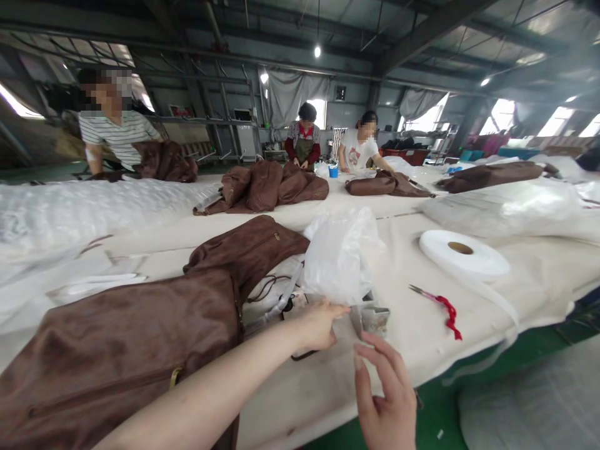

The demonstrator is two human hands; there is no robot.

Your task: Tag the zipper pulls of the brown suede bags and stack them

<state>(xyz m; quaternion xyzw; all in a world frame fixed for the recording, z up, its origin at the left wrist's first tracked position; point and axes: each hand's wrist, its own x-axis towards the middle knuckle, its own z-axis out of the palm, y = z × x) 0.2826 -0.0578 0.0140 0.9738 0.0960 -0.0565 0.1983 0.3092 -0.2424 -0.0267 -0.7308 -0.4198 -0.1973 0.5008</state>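
Note:
My left hand reaches across the cream table and pinches the lower edge of a clear plastic bag, which stands puffed up. My right hand hovers just below and to the right of it, fingers apart and curled upward, holding nothing. A small grey box-like item sits under the bag between the two hands. A brown suede garment lies folded at the left, under my left forearm, with a drawstring cord trailing from it.
Thread snips with a red tie and a roll of white tape lie to the right. The table edge drops to a green floor. Three people work at the far side with brown garments. Plastic sheeting covers the left.

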